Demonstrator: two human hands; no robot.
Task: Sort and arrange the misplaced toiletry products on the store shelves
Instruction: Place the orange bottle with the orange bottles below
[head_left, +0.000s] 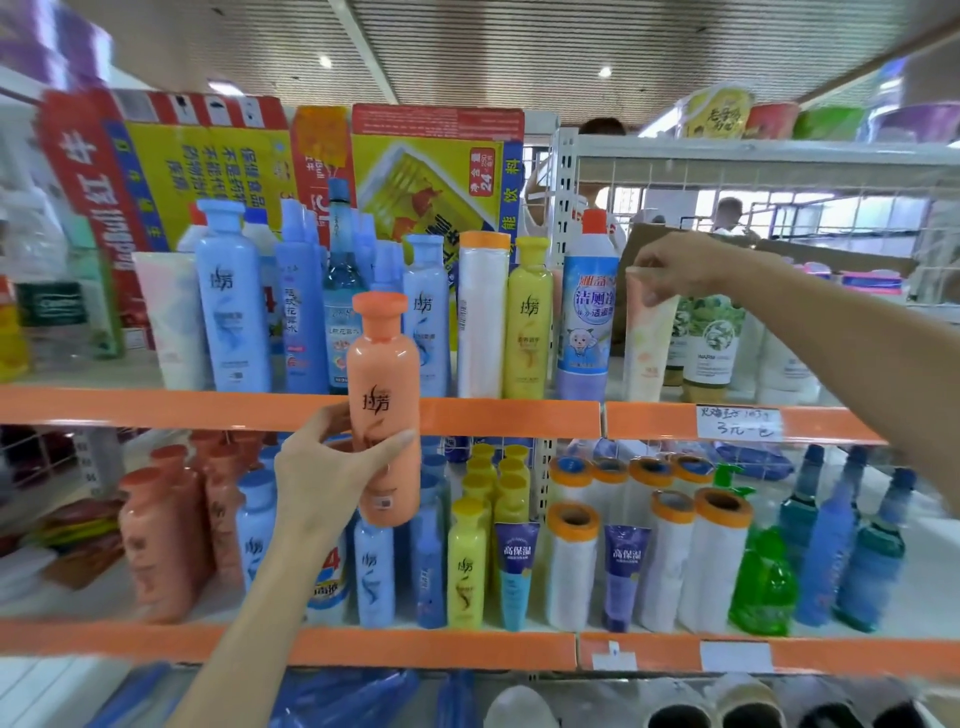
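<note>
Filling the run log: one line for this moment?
left hand: holds orange bottle | right hand: pinches pale tube on upper shelf

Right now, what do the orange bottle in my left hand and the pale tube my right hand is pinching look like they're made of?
The orange flat-capped bottle looks like glossy rigid plastic: highlights run down its smooth shoulder. The pale peach squeeze tube looks like soft matte plastic, judging by its flat crimped top, pinched by the right hand. The left hand grips the bottle.

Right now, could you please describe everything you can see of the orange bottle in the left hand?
The orange bottle looks like glossy plastic, with a wide flat cap of the same orange and dark lettering and a swirl printed on its front. It is upright, capped, held in front of the upper shelf edge. The left hand grips its lower half, thumb across the front.
</note>
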